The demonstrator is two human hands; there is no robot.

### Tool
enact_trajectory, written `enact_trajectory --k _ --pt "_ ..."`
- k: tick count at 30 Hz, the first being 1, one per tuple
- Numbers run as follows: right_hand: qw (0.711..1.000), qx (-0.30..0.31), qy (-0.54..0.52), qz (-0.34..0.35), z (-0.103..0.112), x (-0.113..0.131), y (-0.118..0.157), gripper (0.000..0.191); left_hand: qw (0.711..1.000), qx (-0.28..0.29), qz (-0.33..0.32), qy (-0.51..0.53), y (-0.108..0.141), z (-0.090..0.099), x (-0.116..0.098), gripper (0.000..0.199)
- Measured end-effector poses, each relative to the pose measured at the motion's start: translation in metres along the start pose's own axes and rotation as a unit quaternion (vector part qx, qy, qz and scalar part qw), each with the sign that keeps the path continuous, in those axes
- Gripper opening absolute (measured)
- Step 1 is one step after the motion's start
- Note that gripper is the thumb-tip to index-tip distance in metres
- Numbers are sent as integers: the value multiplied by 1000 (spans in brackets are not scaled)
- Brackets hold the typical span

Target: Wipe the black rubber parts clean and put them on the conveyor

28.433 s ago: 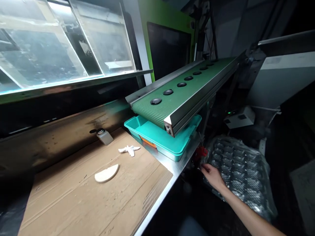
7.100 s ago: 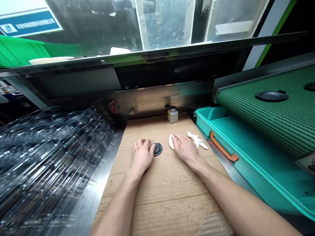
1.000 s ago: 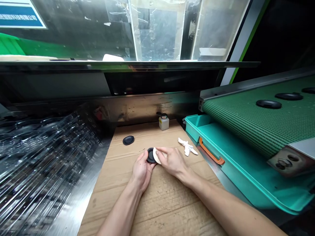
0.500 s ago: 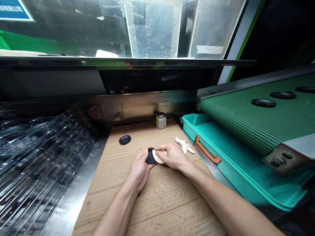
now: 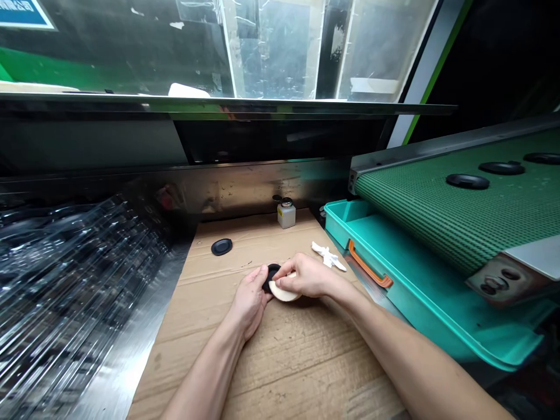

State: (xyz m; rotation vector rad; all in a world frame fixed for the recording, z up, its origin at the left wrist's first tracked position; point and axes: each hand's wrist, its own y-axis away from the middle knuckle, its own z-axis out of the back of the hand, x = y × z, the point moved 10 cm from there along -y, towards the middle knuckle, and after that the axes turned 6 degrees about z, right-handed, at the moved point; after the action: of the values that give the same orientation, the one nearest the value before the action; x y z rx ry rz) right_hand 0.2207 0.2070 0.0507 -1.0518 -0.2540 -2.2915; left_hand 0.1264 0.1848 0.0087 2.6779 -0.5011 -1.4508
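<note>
Your left hand (image 5: 250, 300) is curled snugly around a black disc (image 5: 272, 274), while your right hand (image 5: 306, 276) pinches a cream pad (image 5: 284, 293) against the disc's lower right edge, with both held over the cardboard sheet (image 5: 280, 373).

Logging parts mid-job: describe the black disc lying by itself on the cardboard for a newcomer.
On the cardboard sheet left of the green conveyor belt, look near the far edge, left of the small bottle. There a flat black disc lies alone, unlike the disc held in the left hand or those on the belt.
</note>
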Motion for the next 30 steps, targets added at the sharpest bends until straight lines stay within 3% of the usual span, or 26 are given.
enact_trajectory --k 3,6,9,12,17,22,27,30 --pt "995 -38 92 -26 17 -3 5 24 1000 -15 3 -9 -1 1 0 31" --pt "982 -120 143 -19 29 2 9 24 999 -43 7 -11 -3 5 -1 25" --pt "974 -186 130 15 19 13 9 29 998 -67 6 16 -4 11 -3 19" --pt "966 -214 138 34 3 18 5 32 995 -79 2 52 -2 16 -6 19" --pt "930 -278 239 -27 7 15 6 35 995 -80 2 57 -2 17 -5 22" --pt "929 -271 250 7 -5 25 5 38 993 -98 -10 64 -3 23 -4 21" --pt "919 -332 202 -73 23 -12 7 36 993 -97 -1 61 0 24 -6 21" --pt "916 -374 134 -55 40 -28 13 35 994 -67 31 82 3 19 -5 24"
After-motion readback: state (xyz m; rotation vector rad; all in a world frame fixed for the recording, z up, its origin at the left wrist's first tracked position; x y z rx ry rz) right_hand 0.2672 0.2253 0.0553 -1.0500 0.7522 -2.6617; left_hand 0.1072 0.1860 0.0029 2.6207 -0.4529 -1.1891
